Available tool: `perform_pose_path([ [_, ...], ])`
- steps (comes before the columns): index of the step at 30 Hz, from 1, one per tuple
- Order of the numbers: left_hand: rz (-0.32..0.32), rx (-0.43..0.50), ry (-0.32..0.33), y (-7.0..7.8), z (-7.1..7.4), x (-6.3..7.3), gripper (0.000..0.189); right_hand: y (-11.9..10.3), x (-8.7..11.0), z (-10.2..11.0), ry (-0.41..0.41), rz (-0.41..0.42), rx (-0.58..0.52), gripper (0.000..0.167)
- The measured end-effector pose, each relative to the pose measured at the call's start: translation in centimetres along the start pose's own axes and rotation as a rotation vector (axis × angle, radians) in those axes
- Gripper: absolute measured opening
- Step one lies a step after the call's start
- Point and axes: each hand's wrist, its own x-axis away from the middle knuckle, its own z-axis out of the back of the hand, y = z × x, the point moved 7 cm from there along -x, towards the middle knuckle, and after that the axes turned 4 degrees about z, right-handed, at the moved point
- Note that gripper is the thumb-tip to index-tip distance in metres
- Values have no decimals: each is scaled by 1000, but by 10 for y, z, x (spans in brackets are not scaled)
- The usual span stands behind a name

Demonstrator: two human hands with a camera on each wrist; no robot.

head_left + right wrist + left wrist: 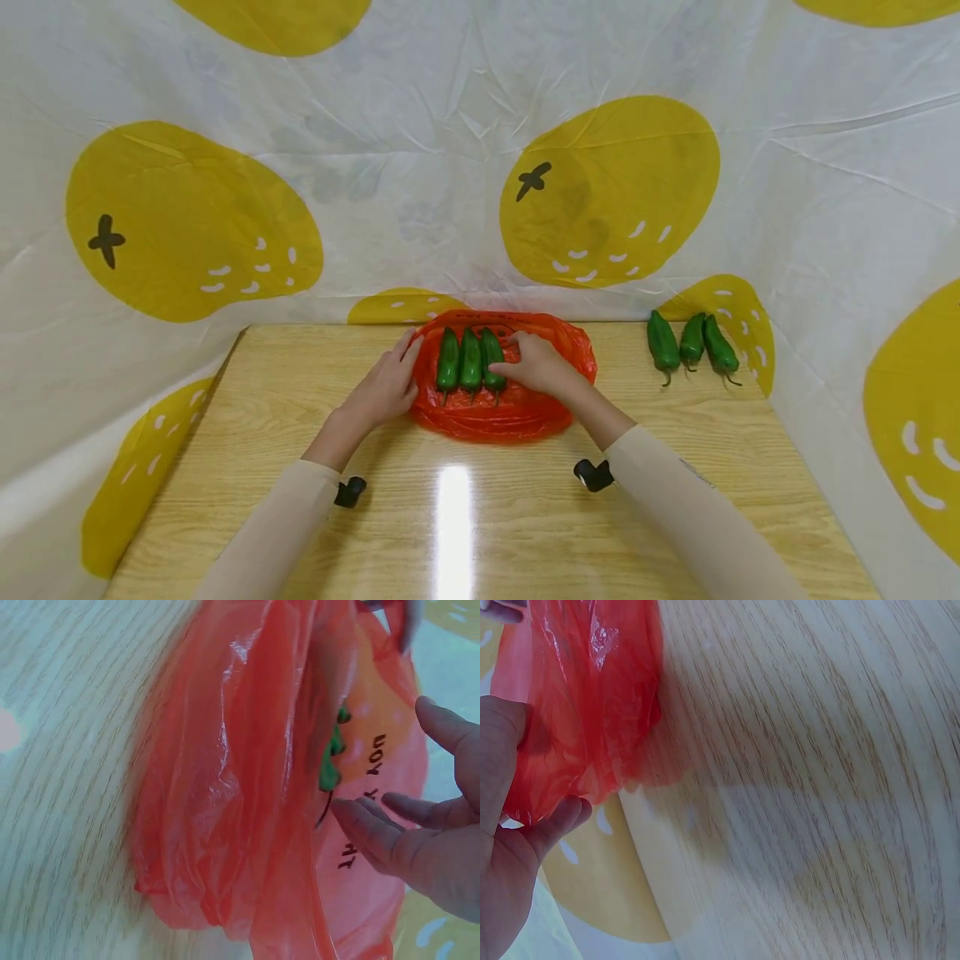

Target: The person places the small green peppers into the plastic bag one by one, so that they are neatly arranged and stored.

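Three green peppers [470, 363] lie side by side on a crinkled red plastic bag [517, 423], their stems toward me. My left hand [387, 379] touches the bag's left edge, thumb and fingers spread apart. In the left wrist view, its fingertips [574, 813] lie against the red film. My right hand [536, 364] is over the bag, with its thumb close beside the rightmost of these peppers. The right wrist view shows that hand's fingers loosely extended with nothing between them. There, the bag's raised front folds [225, 765] partly hide the peppers [330, 759].
Three more green peppers [692, 343] lie at the back right of the wooden table [540, 525]. A white cloth [420, 208] with yellow fruit prints hangs behind and along the sides. Dark lettering [377, 751] marks the bag's inner face.
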Motion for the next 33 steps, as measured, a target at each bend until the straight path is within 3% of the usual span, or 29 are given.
perform_pose_path([
  [17, 2, -9, -16, 1, 0, 0, 76, 3, 39, 27, 36, 210, -217, 64],
  [26, 11, -14, -11, 1, -1, 2, 76, 35, 62, 58, 159, 222, -360, 53],
  [33, 15, -11, -12, 1, -2, 2, 76, 64, 71, 79, 236, 210, -338, 57],
])
